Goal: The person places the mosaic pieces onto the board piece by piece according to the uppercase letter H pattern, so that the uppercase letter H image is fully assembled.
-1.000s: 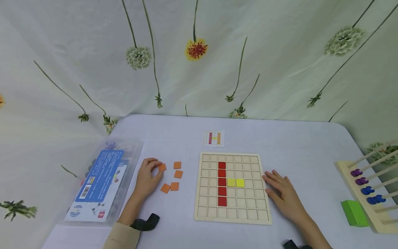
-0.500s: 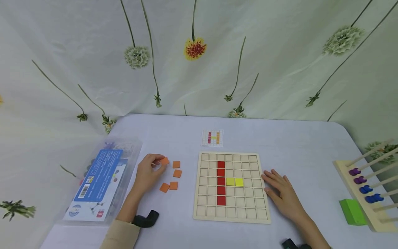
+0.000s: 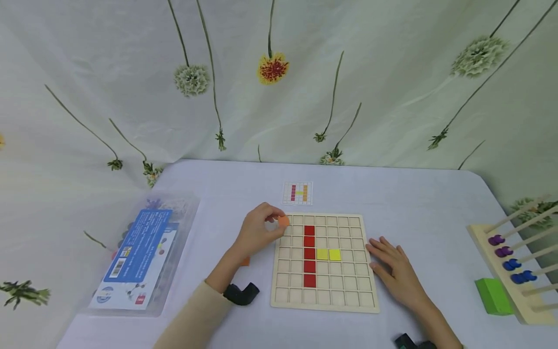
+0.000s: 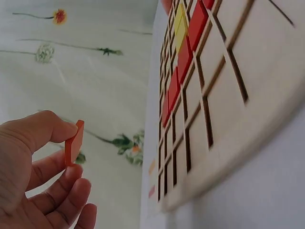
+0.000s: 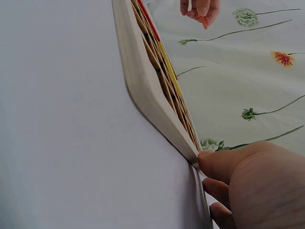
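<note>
My left hand [image 3: 258,229] pinches an orange square tile [image 3: 284,221] between thumb and fingers, raised over the upper left corner of a wooden grid board [image 3: 324,309]. The tile [image 4: 74,144] is seen nearly edge-on in the left wrist view. Set in the board are a column of red tiles [image 3: 309,254] and two yellow tiles [image 3: 334,255] beside its middle. My right hand [image 3: 394,269] rests at the board's right edge with loose fingers, and its thumb touches the rim in the right wrist view. One loose orange tile [image 3: 246,262] peeks out by my left forearm, which hides the others.
Behind the board lies a small pattern card [image 3: 298,193] with red, yellow and orange squares. A clear plastic case [image 3: 162,291] with a blue-and-white booklet is on the left. At right stand a wooden bead frame [image 3: 510,271] and a green block [image 3: 493,296].
Carrying the orange tile, my left hand has lifted off the table and moved right, from the loose tiles to the board's upper left corner. My right hand stays at the board's edge.
</note>
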`<state>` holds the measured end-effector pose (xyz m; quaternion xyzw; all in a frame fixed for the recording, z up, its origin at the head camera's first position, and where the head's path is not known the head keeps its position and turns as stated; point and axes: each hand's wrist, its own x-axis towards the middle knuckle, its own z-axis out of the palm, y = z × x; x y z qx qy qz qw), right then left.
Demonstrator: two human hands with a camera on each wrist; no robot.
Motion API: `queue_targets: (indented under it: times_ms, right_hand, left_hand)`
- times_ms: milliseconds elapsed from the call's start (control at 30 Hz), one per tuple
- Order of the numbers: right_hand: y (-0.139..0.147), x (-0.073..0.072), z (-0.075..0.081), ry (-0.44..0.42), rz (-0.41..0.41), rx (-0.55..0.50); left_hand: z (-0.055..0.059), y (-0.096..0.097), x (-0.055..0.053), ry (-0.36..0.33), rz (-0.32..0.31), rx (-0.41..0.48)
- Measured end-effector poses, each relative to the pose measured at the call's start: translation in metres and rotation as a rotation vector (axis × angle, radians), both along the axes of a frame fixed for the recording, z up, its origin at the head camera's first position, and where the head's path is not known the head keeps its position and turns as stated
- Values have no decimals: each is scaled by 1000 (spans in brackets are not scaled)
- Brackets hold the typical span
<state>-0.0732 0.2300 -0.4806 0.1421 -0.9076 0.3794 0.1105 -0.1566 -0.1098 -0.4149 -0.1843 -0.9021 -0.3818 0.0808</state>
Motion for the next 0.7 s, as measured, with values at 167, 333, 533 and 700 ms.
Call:
queue_targets:
  times_ms: [167,333,533,700]
  right_hand:
    - [0,0,-1,6,-4,10]
    - [-1,-1,0,12,0,10]
    - [-1,-1,2,12,-2,13]
    - [-1,-1,3,8,-4,17]
  left_hand:
    - [3,43,-8,3,-115,-64]
    - [7,77,-17,-33,-176,-121]
    - [8,108,-27,-97,-219,-201]
    - [3,125,-31,-133,-217,-264]
